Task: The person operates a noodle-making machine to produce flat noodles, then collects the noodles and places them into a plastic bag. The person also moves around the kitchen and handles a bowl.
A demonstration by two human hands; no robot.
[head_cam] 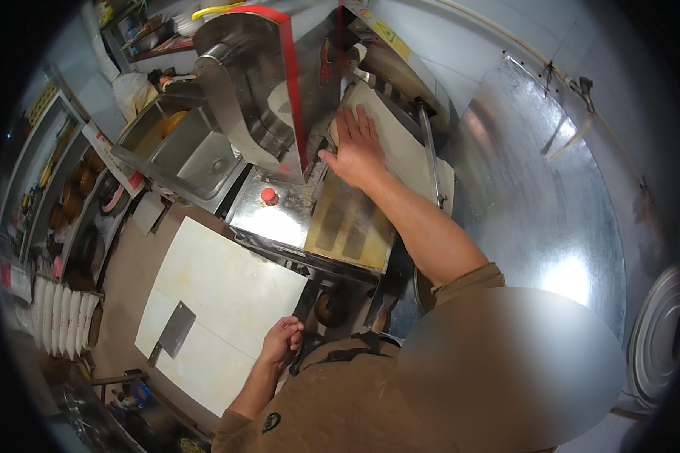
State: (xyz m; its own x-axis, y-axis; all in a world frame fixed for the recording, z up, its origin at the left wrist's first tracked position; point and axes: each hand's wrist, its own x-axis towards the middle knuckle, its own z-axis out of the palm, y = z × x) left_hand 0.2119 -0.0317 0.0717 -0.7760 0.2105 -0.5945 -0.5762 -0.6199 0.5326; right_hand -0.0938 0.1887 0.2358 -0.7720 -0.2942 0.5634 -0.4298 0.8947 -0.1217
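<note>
My right hand (pixel 356 148) lies palm down, fingers spread, on the left part of a pale dough sheet (pixel 399 133) at the rollers of a steel dough-sheeting machine (pixel 272 209). A floury, yellowish feed plate (pixel 345 226) of the machine extends below that hand, and a metal bar (pixel 429 153) runs along the right of the sheet. My left hand (pixel 285 340) is near my waist with its fingers curled, by the right edge of a white board (pixel 221 283); whether it holds anything is hidden. A cleaver (pixel 177 331) lies flat on the board.
A red knob (pixel 269 196) stands on the machine's steel top. Behind it to the left is a double steel sink (pixel 195 153). Shelves with brown bowls (pixel 76 181) line the far left. A large steel surface (pixel 538 187) stretches along the right wall.
</note>
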